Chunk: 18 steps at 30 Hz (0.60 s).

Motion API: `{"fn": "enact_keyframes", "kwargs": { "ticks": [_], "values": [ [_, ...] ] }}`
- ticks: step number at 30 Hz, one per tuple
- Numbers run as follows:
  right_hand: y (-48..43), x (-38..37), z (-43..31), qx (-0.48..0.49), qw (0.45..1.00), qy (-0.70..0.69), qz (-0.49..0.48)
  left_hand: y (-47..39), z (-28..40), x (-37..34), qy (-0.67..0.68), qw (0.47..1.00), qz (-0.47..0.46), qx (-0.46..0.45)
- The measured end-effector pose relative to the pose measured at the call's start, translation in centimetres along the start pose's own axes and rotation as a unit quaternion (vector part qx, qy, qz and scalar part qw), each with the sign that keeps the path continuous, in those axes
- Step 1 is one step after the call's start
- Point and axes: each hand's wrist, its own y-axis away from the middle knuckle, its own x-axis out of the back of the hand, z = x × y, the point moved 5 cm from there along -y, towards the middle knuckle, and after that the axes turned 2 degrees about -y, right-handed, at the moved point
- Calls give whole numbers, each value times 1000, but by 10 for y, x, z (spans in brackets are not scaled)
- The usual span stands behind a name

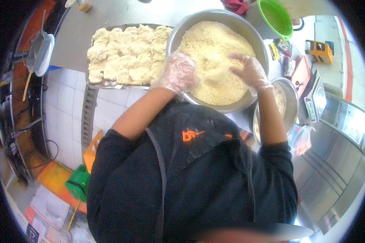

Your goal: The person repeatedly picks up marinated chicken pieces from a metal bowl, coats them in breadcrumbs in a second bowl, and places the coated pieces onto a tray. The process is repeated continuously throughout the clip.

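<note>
A large steel bowl [263,45] holds a heap of pale yellow crumbs [216,39]. My left hand [180,71], in a clear plastic glove, is over the bowl's left rim and inner edge; its fingertips are blurred against the crumbs, so what they touch is hard to tell. My right hand [250,71], gloved alike, hovers over the right part of the crumbs with fingers apart and nothing in them. In the crumbs between the hands is a crumb-covered lump [213,62]. Left of the bowl, a foil-edged tray [121,87] is filled with rows of crumb-coated pieces [124,54].
Beside my right forearm stands a smaller steel bowl [294,100] with pale pieces in it. Farther right are a digital scale [318,98] and a pink tray [301,76]. A green plastic basket [275,18] and a red cloth [235,6] lie beyond the large bowl.
</note>
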Motion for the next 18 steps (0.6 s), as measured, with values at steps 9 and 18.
{"fn": "enact_keyframes", "kwargs": {
  "ticks": [9,18],
  "values": [
    [-13,-59,95,-242,968,-12,65,8,-1,-10,18,992,100,-72],
    [-44,-92,12,-254,863,-412,-142,8,-6,-12,51,985,153,-66]
  ]
}}
